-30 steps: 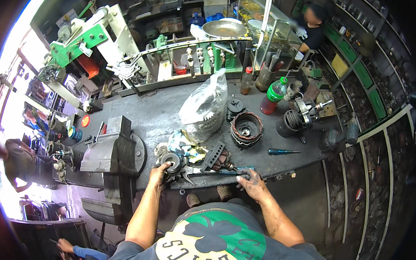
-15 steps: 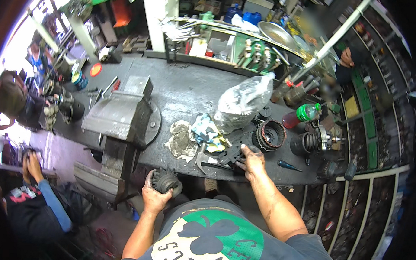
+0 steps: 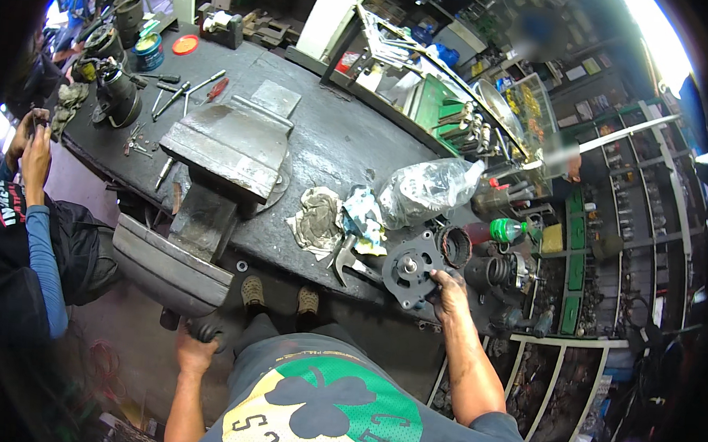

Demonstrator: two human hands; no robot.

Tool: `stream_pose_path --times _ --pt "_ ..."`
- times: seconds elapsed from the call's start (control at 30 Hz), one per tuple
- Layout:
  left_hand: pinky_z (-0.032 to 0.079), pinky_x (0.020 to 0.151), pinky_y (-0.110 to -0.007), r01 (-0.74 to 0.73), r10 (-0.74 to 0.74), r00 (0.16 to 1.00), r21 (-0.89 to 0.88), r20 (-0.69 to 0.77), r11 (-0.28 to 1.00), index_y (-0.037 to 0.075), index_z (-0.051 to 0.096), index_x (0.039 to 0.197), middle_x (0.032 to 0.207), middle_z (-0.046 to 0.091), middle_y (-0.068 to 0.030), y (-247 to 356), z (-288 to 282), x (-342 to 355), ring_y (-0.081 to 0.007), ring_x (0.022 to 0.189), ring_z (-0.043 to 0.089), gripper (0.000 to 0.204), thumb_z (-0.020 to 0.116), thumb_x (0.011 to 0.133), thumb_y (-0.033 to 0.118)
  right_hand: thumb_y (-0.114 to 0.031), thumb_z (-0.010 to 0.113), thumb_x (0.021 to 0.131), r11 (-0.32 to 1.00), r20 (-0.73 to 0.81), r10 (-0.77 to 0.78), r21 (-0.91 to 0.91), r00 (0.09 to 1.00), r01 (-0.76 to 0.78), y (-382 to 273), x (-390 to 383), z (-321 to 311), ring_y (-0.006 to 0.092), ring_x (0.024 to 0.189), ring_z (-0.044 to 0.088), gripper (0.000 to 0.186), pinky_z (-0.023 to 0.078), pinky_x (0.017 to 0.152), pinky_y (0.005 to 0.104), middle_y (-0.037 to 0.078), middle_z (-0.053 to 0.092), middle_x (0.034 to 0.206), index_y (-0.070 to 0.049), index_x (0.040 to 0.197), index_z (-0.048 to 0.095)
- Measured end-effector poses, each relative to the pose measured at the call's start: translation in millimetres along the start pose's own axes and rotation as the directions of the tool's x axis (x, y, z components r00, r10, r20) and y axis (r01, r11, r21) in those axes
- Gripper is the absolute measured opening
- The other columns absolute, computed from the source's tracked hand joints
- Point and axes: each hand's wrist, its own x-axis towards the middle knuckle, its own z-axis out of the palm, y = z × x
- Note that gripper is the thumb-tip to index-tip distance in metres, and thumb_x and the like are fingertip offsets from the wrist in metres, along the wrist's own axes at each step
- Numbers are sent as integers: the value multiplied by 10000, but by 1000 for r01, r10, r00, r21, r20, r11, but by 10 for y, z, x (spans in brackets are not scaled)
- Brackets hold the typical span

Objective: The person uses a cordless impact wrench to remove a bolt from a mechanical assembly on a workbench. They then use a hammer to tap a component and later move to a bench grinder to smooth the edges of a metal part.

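Observation:
My left hand [image 3: 193,348] is closed on a dark ridged round part [image 3: 207,330], held low beside the underside of the large bench vise [image 3: 215,152]. My right hand [image 3: 448,292] grips a dark round flanged end plate [image 3: 409,271] with a center hub at the bench's front edge. A claw hammer [image 3: 344,260], a crumpled grey rag [image 3: 316,219] and a blue-and-yellow cloth [image 3: 362,221] lie left of the plate. Behind it are a clear plastic bag of parts [image 3: 426,192] and a copper-wound ring [image 3: 455,247].
The bench [image 3: 319,125] holds wrenches [image 3: 170,98], cylindrical housings [image 3: 116,92] and a green-labeled bottle [image 3: 500,230]. A co-worker's blue sleeve and hands [image 3: 40,263] are at the left. Shelving [image 3: 611,208] lines the right; a metal rack [image 3: 545,371] stands below.
My left hand has lifted the round part off the bench and lowered it leftward below the edge. My right hand now holds the plate, turned face up. The view has swung left.

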Motion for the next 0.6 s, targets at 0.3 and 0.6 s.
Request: stream_pose_path --times 0.3,0.6 --pt "552 1064 -426 428 -430 900 320 -68 845 -44 578 1432 1290 737 -244 -1206 -621 -132 -378 1182 729 826 880 674 81 -86 775 822 999 152 -27 -25 988 32 -177 -1202 -348 204 844 715 333 606 811 372 88 735 989 10 1124 673" --pt "519 1130 -430 610 -581 790 159 -198 776 -8 532 1516 1415 676 -241 -1801 -1038 -1552 -365 1320 656 980 928 657 246 -134 862 793 722 222 -25 -670 975 172 822 -1591 -575 216 904 673 496 552 826 382 121 754 1046 53 1221 694"
